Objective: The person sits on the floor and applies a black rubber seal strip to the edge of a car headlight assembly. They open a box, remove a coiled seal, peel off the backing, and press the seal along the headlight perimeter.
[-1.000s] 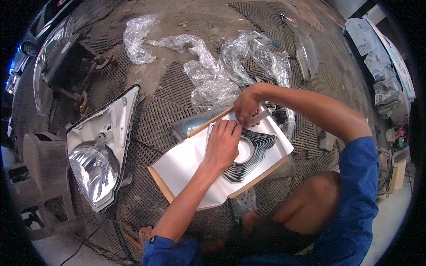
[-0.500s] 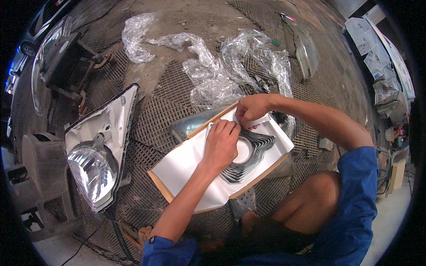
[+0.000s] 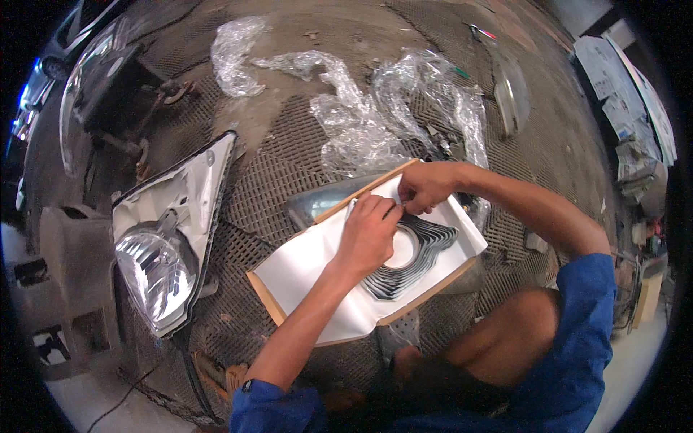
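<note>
A flat coil of black sealant strip point(image 3: 426, 254), its layers parted by pale lining, lies around a round white core point(image 3: 401, 247). It sits in a shallow brown cardboard box lined with white paper point(image 3: 299, 270). My left hand point(image 3: 369, 229) rests over the coil's upper left side, fingers curled, with a short dark bit of strip showing by the fingertips. Just right of it, my right hand point(image 3: 429, 187) is closed in a pinch at the coil's upper edge. Whatever its fingertips hold is hidden.
Left of the box stands a headlight assembly point(image 3: 159, 267). Behind the box lie a clear lens cover point(image 3: 310, 195) and crumpled clear plastic wrap point(image 3: 354, 130). Another clear lens point(image 3: 512, 97) is at the far right. Ridged matting point(image 3: 267, 155) covers much of the floor.
The whole view has shifted slightly. My right hand has drawn its fingers in above the coil, and the pale strip beside them no longer shows. My left hand stays on the coil.
</note>
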`<action>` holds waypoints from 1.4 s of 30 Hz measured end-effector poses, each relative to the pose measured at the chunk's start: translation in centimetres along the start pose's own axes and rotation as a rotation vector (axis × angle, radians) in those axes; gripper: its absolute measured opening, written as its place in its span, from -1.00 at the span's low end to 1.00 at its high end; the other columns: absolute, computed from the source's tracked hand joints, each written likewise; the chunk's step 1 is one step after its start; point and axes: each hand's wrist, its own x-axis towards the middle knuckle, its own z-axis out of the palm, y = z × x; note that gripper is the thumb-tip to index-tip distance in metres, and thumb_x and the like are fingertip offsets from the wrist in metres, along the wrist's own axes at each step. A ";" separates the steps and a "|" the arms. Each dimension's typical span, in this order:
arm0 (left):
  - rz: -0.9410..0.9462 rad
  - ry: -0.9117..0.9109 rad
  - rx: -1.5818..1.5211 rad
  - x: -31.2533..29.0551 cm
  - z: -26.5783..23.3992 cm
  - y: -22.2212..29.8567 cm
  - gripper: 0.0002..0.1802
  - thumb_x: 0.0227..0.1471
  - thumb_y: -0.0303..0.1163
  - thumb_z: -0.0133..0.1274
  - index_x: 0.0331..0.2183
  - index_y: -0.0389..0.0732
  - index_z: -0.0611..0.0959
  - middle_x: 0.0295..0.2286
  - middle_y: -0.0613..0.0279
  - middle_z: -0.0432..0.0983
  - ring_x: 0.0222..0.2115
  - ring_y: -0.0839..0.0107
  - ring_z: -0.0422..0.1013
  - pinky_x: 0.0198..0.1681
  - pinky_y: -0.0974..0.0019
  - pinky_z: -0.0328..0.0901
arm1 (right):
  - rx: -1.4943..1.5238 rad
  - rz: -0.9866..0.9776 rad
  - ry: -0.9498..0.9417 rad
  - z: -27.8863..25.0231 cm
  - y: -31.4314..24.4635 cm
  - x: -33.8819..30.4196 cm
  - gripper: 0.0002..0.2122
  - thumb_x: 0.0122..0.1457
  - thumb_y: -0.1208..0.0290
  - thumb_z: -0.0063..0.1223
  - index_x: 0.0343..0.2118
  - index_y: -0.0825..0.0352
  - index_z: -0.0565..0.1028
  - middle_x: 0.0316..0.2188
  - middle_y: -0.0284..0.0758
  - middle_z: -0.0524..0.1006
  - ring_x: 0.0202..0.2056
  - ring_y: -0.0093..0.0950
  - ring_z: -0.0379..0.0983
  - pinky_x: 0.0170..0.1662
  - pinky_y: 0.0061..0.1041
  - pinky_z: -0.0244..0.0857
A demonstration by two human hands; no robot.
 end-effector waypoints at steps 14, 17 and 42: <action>0.034 -0.050 -0.051 0.1 -0.4 -0.1 -0.64 -0.12 -0.54 0.19 -0.18 -0.33 0.63 -0.22 0.04 0.48 -0.09 0.05 0.39 0.09 0.07 0.29 | -0.513 -0.327 0.402 2.0 -0.2 -2.3 -0.82 -0.06 0.34 0.19 -0.43 0.34 0.58 -0.50 -0.16 0.60 -0.39 -0.07 0.57 -0.32 -0.12 0.43; 0.027 -0.058 -0.053 0.4 -0.1 -0.1 -0.65 -0.12 -0.54 0.19 -0.18 -0.33 0.63 -0.20 0.04 0.50 -0.09 0.04 0.40 0.08 0.06 0.30 | -0.612 -0.306 0.462 2.5 -0.2 -2.8 -0.84 -0.06 0.36 0.17 -0.44 0.33 0.56 -0.51 -0.18 0.59 -0.40 -0.10 0.57 -0.34 -0.11 0.43; -0.029 -0.048 -0.105 0.5 -0.3 0.5 -0.59 -0.11 -0.56 0.21 -0.12 -0.29 0.63 -0.17 0.07 0.52 -0.07 0.06 0.39 0.09 0.06 0.29 | -0.373 -0.103 0.252 -6.1 -2.4 -12.5 -0.81 -0.16 0.36 0.21 -0.54 0.40 0.57 -0.66 -0.19 0.51 -0.60 -0.26 0.47 -0.42 -0.24 0.33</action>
